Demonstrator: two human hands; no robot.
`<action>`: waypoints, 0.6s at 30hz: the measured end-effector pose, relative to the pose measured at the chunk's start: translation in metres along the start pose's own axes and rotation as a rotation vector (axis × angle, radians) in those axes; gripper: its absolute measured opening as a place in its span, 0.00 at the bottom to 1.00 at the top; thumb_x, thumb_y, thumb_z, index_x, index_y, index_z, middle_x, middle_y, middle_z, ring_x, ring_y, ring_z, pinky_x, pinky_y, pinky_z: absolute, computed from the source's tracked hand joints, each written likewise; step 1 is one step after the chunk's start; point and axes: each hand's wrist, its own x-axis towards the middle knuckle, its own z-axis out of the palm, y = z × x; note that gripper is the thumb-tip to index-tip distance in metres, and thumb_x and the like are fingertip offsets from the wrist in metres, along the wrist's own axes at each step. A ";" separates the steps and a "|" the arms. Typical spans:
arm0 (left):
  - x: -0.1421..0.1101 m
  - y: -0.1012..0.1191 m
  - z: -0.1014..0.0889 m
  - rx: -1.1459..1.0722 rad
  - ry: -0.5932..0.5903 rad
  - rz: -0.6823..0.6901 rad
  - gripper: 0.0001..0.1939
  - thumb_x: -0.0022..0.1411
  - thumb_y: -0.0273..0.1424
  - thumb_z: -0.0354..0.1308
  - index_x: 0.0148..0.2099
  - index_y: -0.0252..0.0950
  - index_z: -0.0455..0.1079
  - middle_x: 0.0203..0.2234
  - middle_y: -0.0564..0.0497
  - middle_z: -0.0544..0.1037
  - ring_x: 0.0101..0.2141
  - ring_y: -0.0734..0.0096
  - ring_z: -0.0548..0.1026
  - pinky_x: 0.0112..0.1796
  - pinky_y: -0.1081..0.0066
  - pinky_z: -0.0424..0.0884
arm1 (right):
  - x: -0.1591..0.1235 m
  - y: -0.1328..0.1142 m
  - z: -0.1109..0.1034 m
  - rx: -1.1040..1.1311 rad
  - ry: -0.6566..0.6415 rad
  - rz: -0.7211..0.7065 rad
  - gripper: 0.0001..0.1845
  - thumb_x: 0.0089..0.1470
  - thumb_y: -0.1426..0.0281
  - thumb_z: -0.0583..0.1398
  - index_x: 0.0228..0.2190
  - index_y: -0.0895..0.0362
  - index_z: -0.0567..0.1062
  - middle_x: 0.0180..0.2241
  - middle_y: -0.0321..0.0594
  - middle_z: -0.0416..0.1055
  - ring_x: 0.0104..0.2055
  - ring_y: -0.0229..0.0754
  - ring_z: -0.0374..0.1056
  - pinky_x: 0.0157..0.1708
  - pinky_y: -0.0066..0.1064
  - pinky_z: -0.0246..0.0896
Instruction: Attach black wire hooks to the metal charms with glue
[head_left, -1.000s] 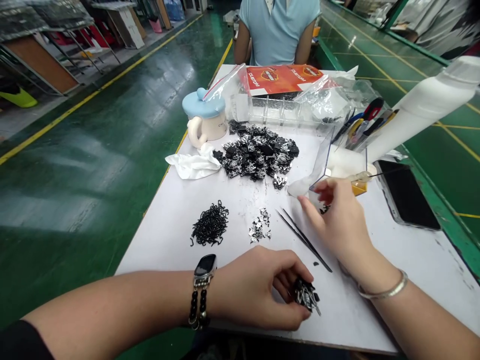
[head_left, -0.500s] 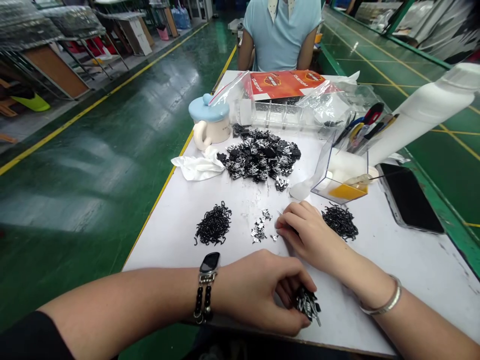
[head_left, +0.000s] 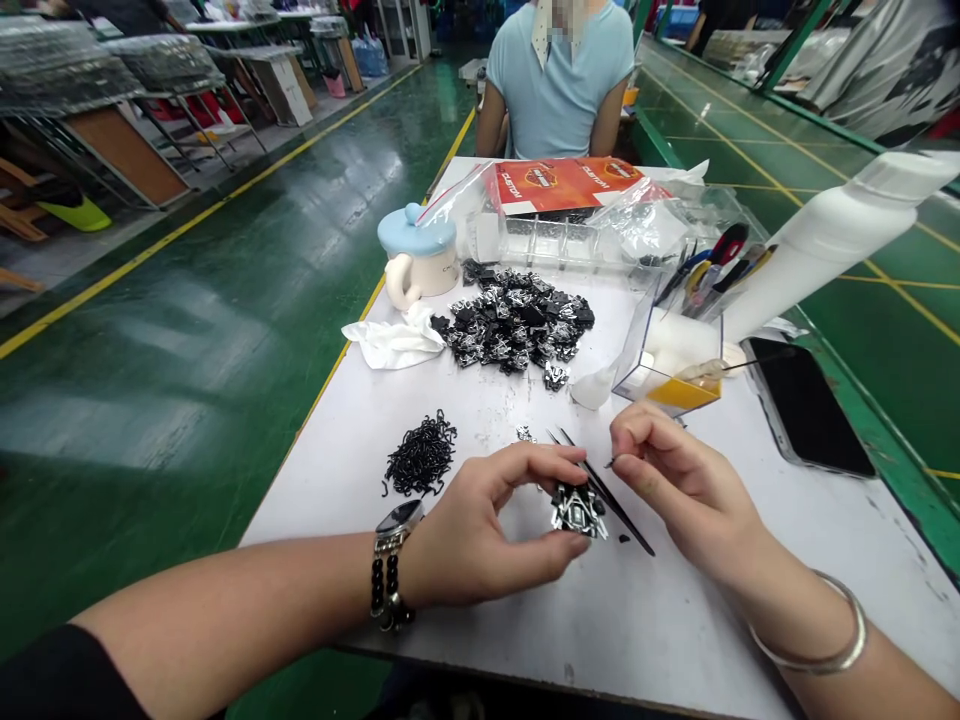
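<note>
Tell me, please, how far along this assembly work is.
The heap of black-and-silver assemblies looks done. The left hand holds another assembly; the right hand pinches a small dark part. Black hooks and silver pieces lie loose, apparently left to fit.

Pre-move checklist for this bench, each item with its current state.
1. Left hand grips the black-and-silver assembly between thumb and fingers: ok.
2. Right hand pinches a small dark piece: ok.
3. Dark piece clear of the assembly, gap visible: ok.
4. Tweezers in hand: not ok, lying on the table.
5. Small silver parts in full view: not ok, left hand mostly hides them.
6. Every part of the assembly seated: cannot tell, too small.
</note>
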 end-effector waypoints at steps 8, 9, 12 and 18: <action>-0.003 -0.002 0.002 -0.051 -0.029 0.031 0.19 0.49 0.22 0.64 0.45 0.33 0.68 0.47 0.41 0.75 0.45 0.65 0.75 0.49 0.66 0.70 | -0.003 -0.001 0.011 0.098 0.051 0.027 0.04 0.59 0.69 0.56 0.31 0.54 0.68 0.29 0.36 0.63 0.33 0.37 0.61 0.33 0.31 0.57; -0.003 -0.002 0.002 -0.034 -0.020 0.039 0.19 0.49 0.22 0.64 0.45 0.33 0.68 0.47 0.42 0.75 0.44 0.65 0.75 0.48 0.67 0.70 | -0.003 -0.001 0.011 0.059 0.067 -0.009 0.02 0.58 0.70 0.57 0.31 0.54 0.69 0.29 0.36 0.65 0.33 0.37 0.62 0.33 0.32 0.57; -0.003 -0.003 0.001 0.005 0.002 0.053 0.19 0.49 0.23 0.64 0.45 0.34 0.68 0.44 0.43 0.76 0.44 0.65 0.75 0.47 0.68 0.71 | -0.004 -0.004 0.007 -0.081 0.090 -0.121 0.04 0.55 0.74 0.59 0.34 0.53 0.72 0.30 0.37 0.69 0.35 0.40 0.64 0.35 0.35 0.59; -0.002 -0.002 0.002 0.061 0.002 0.068 0.17 0.51 0.25 0.64 0.45 0.34 0.69 0.41 0.43 0.78 0.43 0.65 0.76 0.45 0.68 0.73 | -0.004 -0.007 0.002 -0.263 0.058 -0.254 0.11 0.52 0.76 0.61 0.39 0.54 0.72 0.33 0.39 0.72 0.36 0.41 0.66 0.36 0.37 0.60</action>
